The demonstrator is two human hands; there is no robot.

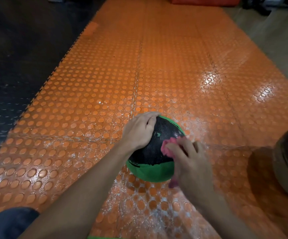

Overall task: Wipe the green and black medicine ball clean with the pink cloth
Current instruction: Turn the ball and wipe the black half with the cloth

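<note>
A: Where did we have the ball (154,149)?

B: On the orange floor mat (105,83), right in front of us, black side up with the green band toward us. Our left hand (138,131) lay over its far left top, fingers curled round the curve to steady it. Our right hand (189,163) had its fingers spread over the pink cloth (165,146), pressing the bunched cloth against the right side of the black part. That hand was blurred, so we could say nothing of the thumb.

A: How did we judge it would handle?

B: Heavy for its size, we thought, and firm, with a rough pebbled skin that should grip well and not slip. Being round, it could roll on the studded floor mat, which looked wet or dusted white around it. So we judged the best hold was a wide cupped palm over the top, or both hands on opposite sides for turning it. The cloth looked soft and light, easily wadded
</note>
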